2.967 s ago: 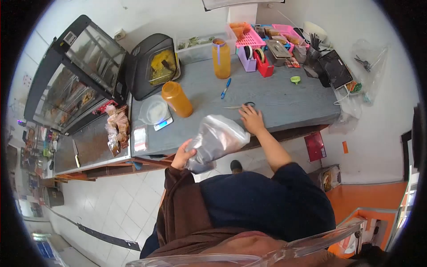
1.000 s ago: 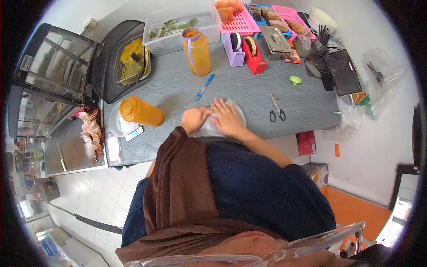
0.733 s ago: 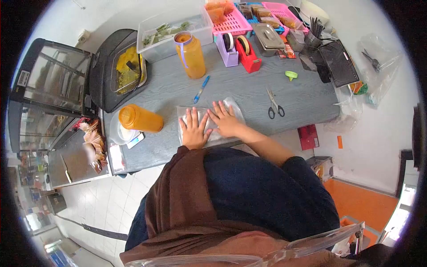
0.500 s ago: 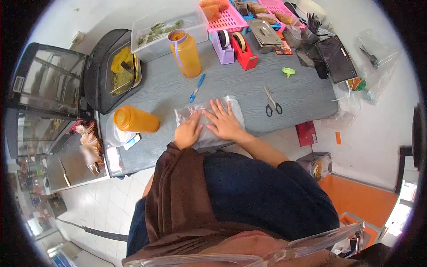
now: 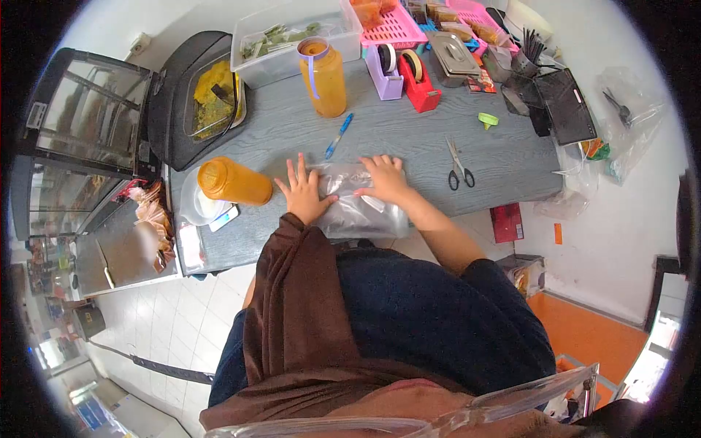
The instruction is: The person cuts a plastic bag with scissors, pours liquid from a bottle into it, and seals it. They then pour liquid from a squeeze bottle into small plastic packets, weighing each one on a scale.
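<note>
A clear plastic bag [image 5: 358,208] lies flat at the front edge of the grey table. On its left edge rests my left hand [image 5: 303,193], fingers spread and nothing held. My right hand [image 5: 385,179] presses on the bag's upper right part with the fingers apart. Beyond the bag lies a blue pen [image 5: 339,136]. To the right is a pair of scissors [image 5: 458,166] with black handles. An orange-yellow bottle [image 5: 237,181] stands left of my left hand, and another yellow bottle with a purple strap [image 5: 325,84] stands farther back.
Purple [image 5: 387,77] and red tape dispensers [image 5: 418,84] stand at the back, near a lidded metal container [image 5: 454,57]. A clear bin [image 5: 255,69] holds green packets. A green cap [image 5: 488,119] and a dark tablet [image 5: 564,107] are on the right; a glass container [image 5: 212,124] with yellow contents is on the left.
My hands have moved apart, from close together on the bag to its two sides. The view has shifted slightly.
</note>
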`<state>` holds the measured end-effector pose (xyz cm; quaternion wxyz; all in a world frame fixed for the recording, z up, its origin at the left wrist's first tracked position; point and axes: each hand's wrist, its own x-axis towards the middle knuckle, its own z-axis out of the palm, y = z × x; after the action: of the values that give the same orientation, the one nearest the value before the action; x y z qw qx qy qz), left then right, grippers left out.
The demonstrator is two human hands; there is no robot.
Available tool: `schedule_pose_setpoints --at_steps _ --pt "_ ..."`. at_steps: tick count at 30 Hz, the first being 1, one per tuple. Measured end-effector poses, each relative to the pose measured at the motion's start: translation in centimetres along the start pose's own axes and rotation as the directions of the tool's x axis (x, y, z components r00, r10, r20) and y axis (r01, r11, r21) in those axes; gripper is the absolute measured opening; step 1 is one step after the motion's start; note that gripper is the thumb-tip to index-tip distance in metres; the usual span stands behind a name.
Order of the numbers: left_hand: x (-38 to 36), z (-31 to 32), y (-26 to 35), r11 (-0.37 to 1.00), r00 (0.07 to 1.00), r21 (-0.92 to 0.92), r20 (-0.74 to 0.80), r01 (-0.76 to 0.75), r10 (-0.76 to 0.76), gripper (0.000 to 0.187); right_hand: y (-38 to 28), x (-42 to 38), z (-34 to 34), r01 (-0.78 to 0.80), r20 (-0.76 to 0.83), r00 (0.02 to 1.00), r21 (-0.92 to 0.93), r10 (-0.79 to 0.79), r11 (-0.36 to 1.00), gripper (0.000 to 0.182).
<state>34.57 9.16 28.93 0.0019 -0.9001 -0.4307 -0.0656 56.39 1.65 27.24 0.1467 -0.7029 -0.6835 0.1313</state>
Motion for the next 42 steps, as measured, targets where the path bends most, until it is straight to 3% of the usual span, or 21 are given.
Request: schedule_pose_setpoints --at_steps 1,3,7,8,9,11,12,15,18,20,22,25,29,30,33,34,37,38,41,42 --pt "0.3 -0.8 0.0 0.996 0.999 0.085 0.030 -0.022 0.019 0.077 0.4 0.6 -0.8 -0.038 0.104 0.994 -0.022 0.040 0.999 0.066" --pt "1.5 -1.1 -1.4 0.998 0.992 -0.030 0.111 -0.048 0.051 0.068 1.3 2.0 -2.6 -0.104 0.315 0.941 -0.078 0.124 0.991 0.054" --pt "4.3 -1.3 -3.8 0.964 0.900 -0.267 0.424 0.021 0.098 0.046 2.4 2.3 -2.5 0.131 0.190 0.972 0.041 -0.137 0.991 0.033" --pt "4.0 -2.1 -3.9 0.957 0.941 -0.288 0.322 -0.012 0.109 0.029 1.1 1.7 -4.7 0.151 0.123 0.980 0.061 -0.158 0.987 0.029" --pt "3.6 -3.8 -3.6 0.947 0.976 -0.313 0.174 -0.069 0.129 0.025 -0.2 1.1 -7.2 0.171 0.053 0.983 0.080 -0.176 0.982 0.025" --pt "1.6 -8.4 -2.3 0.923 0.981 -0.340 -0.120 -0.183 0.151 0.017 -3.2 -1.2 -13.1 0.217 -0.014 0.976 0.011 -0.217 0.976 0.021" --pt "0.4 -10.2 -1.6 0.943 0.967 -0.239 -0.167 -0.230 0.193 0.013 -4.1 -2.6 -14.7 0.238 -0.045 0.970 -0.024 -0.239 0.971 0.019" --pt "-3.2 -10.4 -0.4 0.942 0.956 -0.166 -0.056 -0.293 0.287 0.013 -4.4 -5.4 -15.9 0.256 0.189 0.955 -0.140 -0.228 0.957 0.025" --pt "-5.7 -7.4 0.0 0.960 0.945 -0.159 0.197 -0.231 0.261 0.020 -3.3 -6.3 -13.2 0.015 0.562 0.813 0.237 -0.150 0.971 0.032" --pt "-5.9 -4.9 0.6 0.977 0.950 -0.133 0.244 -0.165 0.194 0.029 -2.2 -6.3 -8.6 0.021 0.282 0.957 0.192 -0.075 0.981 0.043" --pt "-5.1 -3.6 2.1 0.984 0.949 -0.153 0.284 -0.096 0.137 0.048 -1.5 -5.4 -2.3 0.019 -0.040 0.999 0.132 -0.014 0.991 0.063" --pt "-3.1 -1.4 4.8 0.973 0.968 -0.077 -0.141 -0.219 0.207 0.058 -2.9 -5.5 1.3 0.063 -0.197 0.975 -0.215 -0.107 0.975 0.066" --pt "-2.7 1.6 4.7 0.972 0.979 -0.126 -0.067 -0.200 0.192 0.066 -1.1 -2.7 3.0 0.134 -0.111 0.983 -0.115 -0.147 0.984 0.065" --pt "-2.6 2.6 4.5 0.970 0.979 -0.136 -0.068 -0.202 0.195 0.066 -1.1 -2.2 2.5 0.085 -0.039 0.996 0.018 -0.084 0.996 0.061" --pt "-1.3 4.6 2.8 0.934 0.965 -0.258 0.027 -0.246 0.262 0.068 -2.9 -2.7 1.6 0.021 -0.079 0.997 -0.014 -0.022 1.000 0.056" --pt "-1.0 5.1 2.2 0.911 0.950 -0.315 0.078 -0.266 0.304 0.069 -2.9 -3.8 1.7 0.070 -0.191 0.977 -0.106 -0.089 0.992 0.053" --pt "-1.8 1.0 2.7 0.975 0.977 -0.100 0.056 -0.197 0.204 0.068 -2.6 -3.1 2.4 0.130 -0.225 0.961 -0.137 -0.159 0.982 0.055" --pt "-2.3 0.2 3.5 0.993 0.996 -0.081 0.027 -0.083 0.085 0.068 -2.1 -2.3 3.1 0.178 -0.200 0.957 -0.166 -0.210 0.970 0.058" --pt "-2.1 2.4 2.7 0.988 0.993 -0.108 -0.042 -0.110 0.106 0.069 -2.4 -1.4 2.5 0.092 -0.035 0.995 -0.096 -0.096 0.991 0.057" --pt "-1.8 2.9 2.3 0.978 0.984 -0.126 -0.085 -0.167 0.157 0.069 -3.7 -2.1 1.6 0.041 0.024 0.999 -0.206 -0.037 0.978 0.058"
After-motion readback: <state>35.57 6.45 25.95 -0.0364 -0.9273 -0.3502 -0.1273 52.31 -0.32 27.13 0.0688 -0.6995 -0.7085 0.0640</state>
